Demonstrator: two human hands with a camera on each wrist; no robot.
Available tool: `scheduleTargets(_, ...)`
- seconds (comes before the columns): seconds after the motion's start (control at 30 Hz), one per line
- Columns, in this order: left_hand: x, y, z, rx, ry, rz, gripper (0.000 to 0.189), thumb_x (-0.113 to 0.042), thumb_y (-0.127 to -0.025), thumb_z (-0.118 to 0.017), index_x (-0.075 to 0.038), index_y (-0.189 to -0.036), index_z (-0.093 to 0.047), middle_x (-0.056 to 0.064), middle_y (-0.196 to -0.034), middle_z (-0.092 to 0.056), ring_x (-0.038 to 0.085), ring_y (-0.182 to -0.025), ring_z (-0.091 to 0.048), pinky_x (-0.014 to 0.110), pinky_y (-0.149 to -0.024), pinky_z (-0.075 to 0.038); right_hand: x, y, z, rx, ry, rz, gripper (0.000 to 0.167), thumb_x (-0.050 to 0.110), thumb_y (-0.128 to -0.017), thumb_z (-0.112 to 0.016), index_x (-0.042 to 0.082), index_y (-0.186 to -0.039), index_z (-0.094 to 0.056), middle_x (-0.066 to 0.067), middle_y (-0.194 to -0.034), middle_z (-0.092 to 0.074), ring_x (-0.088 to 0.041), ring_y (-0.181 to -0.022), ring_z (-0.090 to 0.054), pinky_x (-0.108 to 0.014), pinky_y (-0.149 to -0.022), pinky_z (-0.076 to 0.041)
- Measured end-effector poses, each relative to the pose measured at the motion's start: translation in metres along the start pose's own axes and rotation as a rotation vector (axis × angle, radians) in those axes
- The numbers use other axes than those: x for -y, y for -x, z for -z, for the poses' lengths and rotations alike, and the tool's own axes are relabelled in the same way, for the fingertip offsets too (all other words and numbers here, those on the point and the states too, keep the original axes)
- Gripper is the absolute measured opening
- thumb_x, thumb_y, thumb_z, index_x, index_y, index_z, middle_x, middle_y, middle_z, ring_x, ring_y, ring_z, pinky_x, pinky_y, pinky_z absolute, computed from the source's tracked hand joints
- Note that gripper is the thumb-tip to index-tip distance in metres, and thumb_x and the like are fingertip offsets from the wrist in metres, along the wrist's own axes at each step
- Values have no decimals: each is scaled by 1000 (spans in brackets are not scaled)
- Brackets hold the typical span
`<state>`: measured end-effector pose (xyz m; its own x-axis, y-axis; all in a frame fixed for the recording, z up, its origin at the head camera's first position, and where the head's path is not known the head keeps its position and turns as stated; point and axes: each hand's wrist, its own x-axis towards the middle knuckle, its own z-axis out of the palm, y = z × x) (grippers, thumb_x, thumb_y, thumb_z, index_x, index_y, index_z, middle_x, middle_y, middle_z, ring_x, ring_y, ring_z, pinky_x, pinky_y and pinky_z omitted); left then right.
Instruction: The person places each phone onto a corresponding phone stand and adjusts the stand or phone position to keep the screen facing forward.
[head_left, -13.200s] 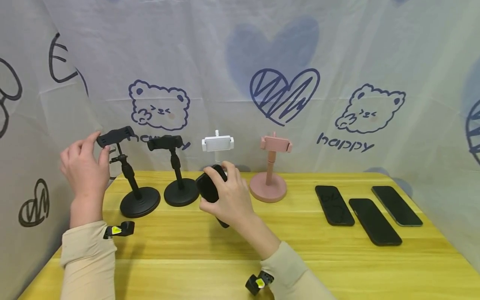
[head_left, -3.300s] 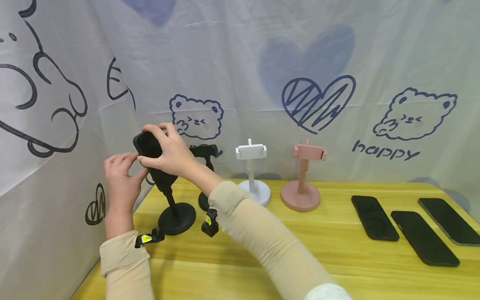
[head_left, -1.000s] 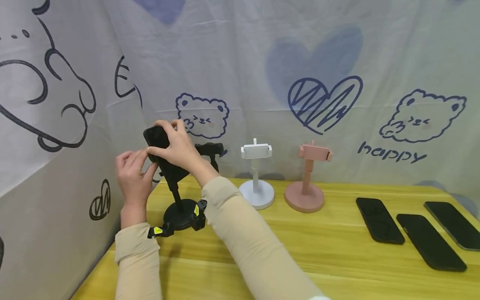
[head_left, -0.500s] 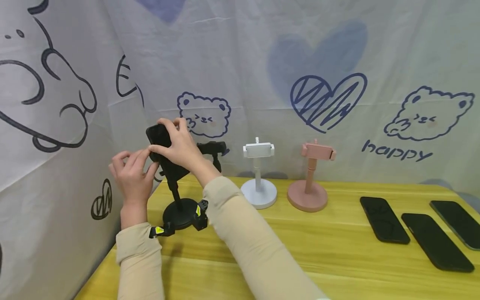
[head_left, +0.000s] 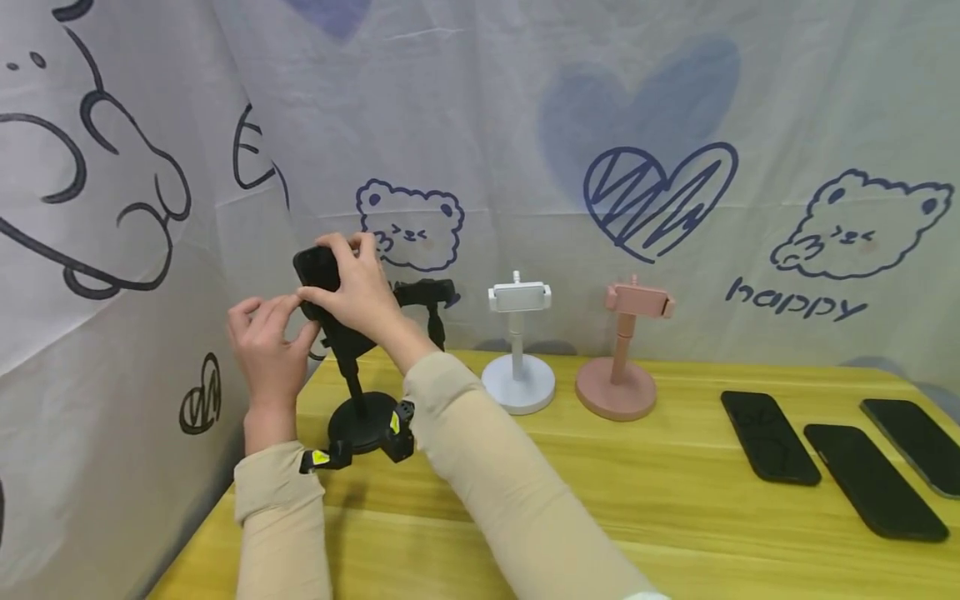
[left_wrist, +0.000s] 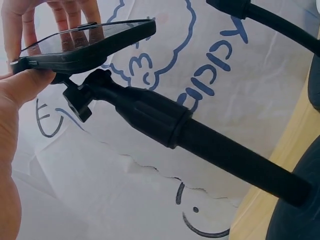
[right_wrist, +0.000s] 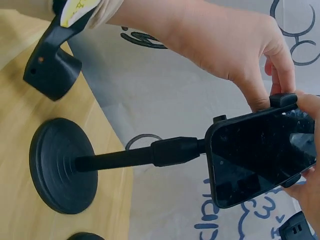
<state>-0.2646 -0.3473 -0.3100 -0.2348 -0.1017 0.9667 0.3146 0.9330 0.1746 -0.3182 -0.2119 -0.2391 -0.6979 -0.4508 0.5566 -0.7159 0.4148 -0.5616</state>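
In the head view, my right hand [head_left: 360, 287] holds a black smartphone [head_left: 318, 265] upright and tilted at the head of the leftmost black phone stand [head_left: 362, 419]. My left hand [head_left: 272, 350] pinches the stand's clamp at the phone's left edge, fingertips close to the right thumb. The right wrist view shows one clamp end [right_wrist: 284, 99] over the phone's long edge, with the left thumb [right_wrist: 256, 95] beside it. From the left wrist view, the left thumb [left_wrist: 30, 86] presses near the phone's underside, above the stand's ball joint [left_wrist: 97, 80]. Part of the clamp is hidden behind the phone.
A second black stand [head_left: 426, 292] is partly hidden behind the right arm. White [head_left: 517, 383] and pink [head_left: 617, 387] phone stands follow to the right. Three dark phones, the nearest-left one [head_left: 771, 437] among them, lie on the wooden table [head_left: 637, 508]. Printed cloth [head_left: 495, 108] hangs behind.
Since the oldest frame, the right hand has carried the phone left from before the white stand into the left black stand's clamp. Over the last second, both hands stay nearly still there.
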Motion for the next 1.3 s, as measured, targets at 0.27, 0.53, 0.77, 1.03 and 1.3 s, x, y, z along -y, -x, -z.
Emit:
scheduleTargets(0.27,2,2,-5,8,51,8,30,0,-79,-76,5,-108,-71,26,-98,-70,41,-98,-47,53,-93,-33,6,0,2,-30,-26,-86,60,37,-85,-74,25,-136,-46,-7,-134,-34,-17,-99,-51,-26,-78,-48)
scheduleTargets(0.53,0,0,-7,-4,98,22,29,1,-80,-74,6,-109,-70,27,-97,-70,43,-97,-48,51,-94,-34,13,-3,3,-58,-33,-163,58,37,-82,-77,27,-131,-49,-5,-129,-35,-16,-97,-47,-26,-74,-45)
scheduleTargets(0.77,2,2,-6,17,161,94,31,4,-79,-74,5,-110,-70,27,-102,-70,43,-102,-48,49,-96,-35,14,-2,-4,-60,-46,-197,60,40,-83,-75,30,-135,-46,-5,-137,-33,-19,-112,-46,-31,-81,-49)
scheduleTargets(1.03,4,2,-3,48,108,68,31,2,-81,-74,3,-112,-70,27,-103,-70,42,-101,-50,51,-97,-34,11,3,-5,-20,32,-207,63,55,-87,-63,38,-143,-38,-3,-138,-37,-17,-122,-43,-31,-80,-50)
scheduleTargets(1.3,5,1,-3,53,83,69,30,1,-82,-73,3,-112,-70,26,-103,-69,43,-101,-49,52,-97,-33,10,11,-7,-12,50,-185,64,53,-94,-55,41,-150,-29,-5,-152,-31,-21,-136,-40,-38,-92,-52)
